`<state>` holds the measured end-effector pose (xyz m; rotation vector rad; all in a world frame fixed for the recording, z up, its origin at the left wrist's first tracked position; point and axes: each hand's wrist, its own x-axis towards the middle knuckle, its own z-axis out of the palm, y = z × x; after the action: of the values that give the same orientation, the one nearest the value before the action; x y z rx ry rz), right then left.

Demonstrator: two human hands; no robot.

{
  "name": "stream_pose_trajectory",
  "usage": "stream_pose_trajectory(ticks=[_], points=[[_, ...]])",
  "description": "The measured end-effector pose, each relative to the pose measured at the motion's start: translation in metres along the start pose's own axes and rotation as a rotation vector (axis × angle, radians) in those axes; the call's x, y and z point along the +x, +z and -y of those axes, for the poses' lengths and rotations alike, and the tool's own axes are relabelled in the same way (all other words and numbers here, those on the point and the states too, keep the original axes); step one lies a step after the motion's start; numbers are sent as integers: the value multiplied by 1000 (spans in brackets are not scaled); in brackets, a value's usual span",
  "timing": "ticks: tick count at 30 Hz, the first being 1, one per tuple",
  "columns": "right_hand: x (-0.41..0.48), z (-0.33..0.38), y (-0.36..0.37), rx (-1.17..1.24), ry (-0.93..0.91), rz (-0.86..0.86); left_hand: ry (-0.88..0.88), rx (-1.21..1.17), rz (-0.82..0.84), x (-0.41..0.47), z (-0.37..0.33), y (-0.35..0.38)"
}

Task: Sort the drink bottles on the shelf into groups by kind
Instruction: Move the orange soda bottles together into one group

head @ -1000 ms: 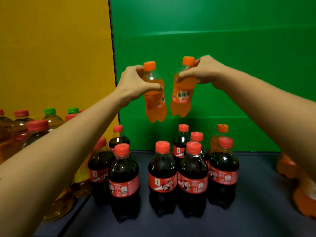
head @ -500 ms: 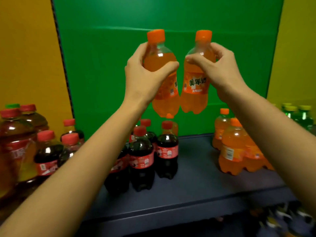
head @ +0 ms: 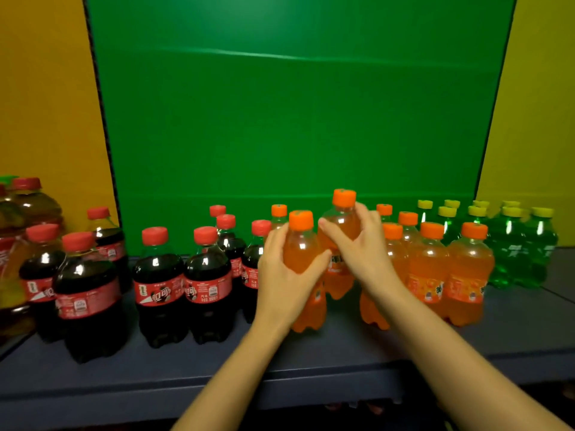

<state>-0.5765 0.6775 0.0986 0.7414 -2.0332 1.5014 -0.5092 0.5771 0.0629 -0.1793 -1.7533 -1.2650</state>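
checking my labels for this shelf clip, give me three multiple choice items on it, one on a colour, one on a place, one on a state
1. The cola bottles have caps that are: A red; B yellow; C orange.
2. The green bottles stand: A left of the cola bottles; B right of the standing orange bottles; C between the two.
3. The left hand: A hangs empty; B grips a cola bottle; C grips an orange bottle.

Key: A, the dark bottles wear red caps; B, the green ones sit at the far right end; C, its fingers and thumb curl round orange soda.
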Motion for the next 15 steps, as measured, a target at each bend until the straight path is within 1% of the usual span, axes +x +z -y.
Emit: stream_pose_trajectory(ticks=[5, 9, 12, 15], points=[[-7, -20, 12, 69, 65, 137, 3, 64, -27, -26, 12, 13], [-4, -31, 22, 205, 209, 248, 45, 170, -75, -31, 14, 17], [-1, -35, 28, 242, 273, 260, 78, 254, -70, -34, 19, 20], [2, -35, 30, 301, 312, 272, 55, 330, -55, -38, 23, 24]])
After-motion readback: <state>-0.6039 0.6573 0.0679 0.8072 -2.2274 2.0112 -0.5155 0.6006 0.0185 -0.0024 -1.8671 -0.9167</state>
